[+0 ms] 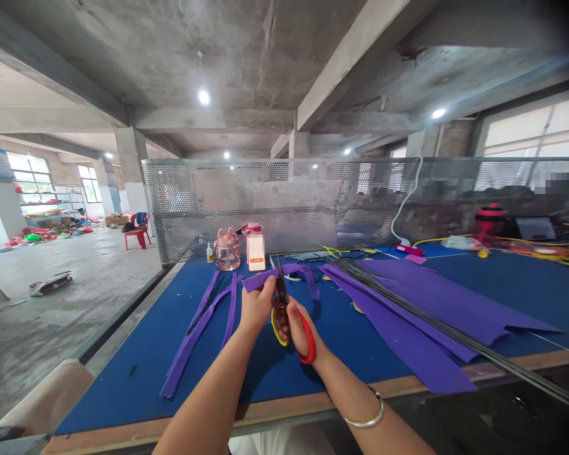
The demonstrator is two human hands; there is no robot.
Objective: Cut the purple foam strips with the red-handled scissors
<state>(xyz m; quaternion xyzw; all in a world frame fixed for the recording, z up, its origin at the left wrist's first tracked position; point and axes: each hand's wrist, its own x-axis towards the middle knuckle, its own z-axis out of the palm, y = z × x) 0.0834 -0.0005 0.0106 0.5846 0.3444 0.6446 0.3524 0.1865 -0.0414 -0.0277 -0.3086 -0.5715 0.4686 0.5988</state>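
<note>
Over the blue table, my left hand (257, 304) is closed on a purple fabric strip (306, 273), thumb on top. The strip arches to the right and its end hangs down. My right hand (299, 328) grips a pair of scissors (282, 292) with one red and one yellow handle. The scissors point away from me, their blades parted and crossing the strip close to my left thumb. Whether the blades have cut into the fabric I cannot tell. Left of my hands, more purple strips (189, 344) lie on the table with thin black lengths among them.
Purple fabric sheets (408, 316) and a bundle of long thin dark rods (436, 322) cover the table's right side. At the back stand a pink bottle (227, 249), a phone (256, 253) and a perforated metal screen (265, 208). A red chair (137, 234) is on the floor left.
</note>
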